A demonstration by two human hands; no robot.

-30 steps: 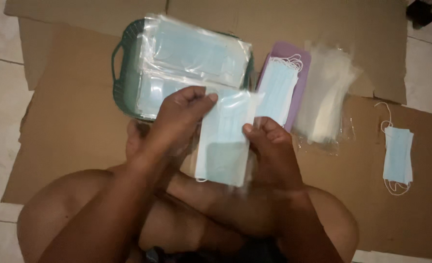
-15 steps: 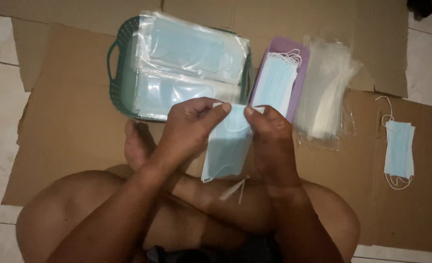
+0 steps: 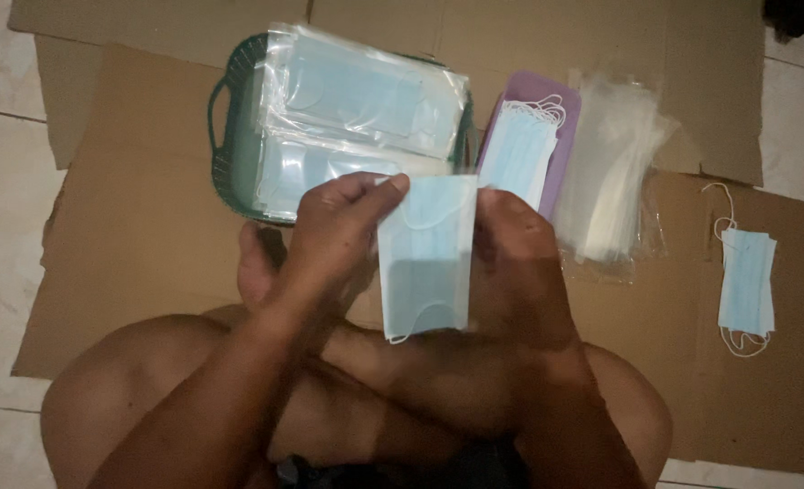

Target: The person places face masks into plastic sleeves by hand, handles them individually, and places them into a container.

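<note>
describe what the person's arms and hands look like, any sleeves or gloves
Both arms are bare up to where they leave the picture, with no sleeves in view. The left hand and the right hand wear no gloves. No ring, watch or bracelet shows on either hand or wrist, though the dim light hides fine detail.

It looked like a home floor: pale tiles (image 3: 4,136) covered by flattened cardboard sheets (image 3: 139,226), the person sitting cross-legged.

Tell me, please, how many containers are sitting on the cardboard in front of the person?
2: a green basket at upper left, piled with bagged masks, and a purple tray just right of it, holding loose blue masks. Others may be hidden under the piles.
</note>
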